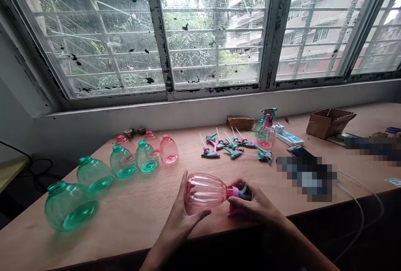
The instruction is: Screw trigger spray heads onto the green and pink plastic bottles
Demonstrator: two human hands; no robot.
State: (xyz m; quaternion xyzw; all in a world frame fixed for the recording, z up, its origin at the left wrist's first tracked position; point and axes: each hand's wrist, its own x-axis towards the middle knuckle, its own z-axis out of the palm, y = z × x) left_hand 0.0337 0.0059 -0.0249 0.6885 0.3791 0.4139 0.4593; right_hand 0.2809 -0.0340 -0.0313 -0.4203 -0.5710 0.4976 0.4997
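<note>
A clear pink plastic bottle (206, 190) lies on its side above the near edge of the wooden table (140, 216). My left hand (184, 210) is wrapped round its round base. My right hand (255, 206) is closed on the grey and pink spray head (242, 191) fitted at the bottle's neck. Several loose spray heads with dip tubes (230, 145) lie on the table behind the bottle.
Several empty green bottles (94, 172) and pink bottles (167, 149) stand at the left. Two assembled spray bottles (265, 131), a power strip (288, 138) and a cardboard box (328, 122) sit at the back right. White cables (360, 204) trail off the right edge.
</note>
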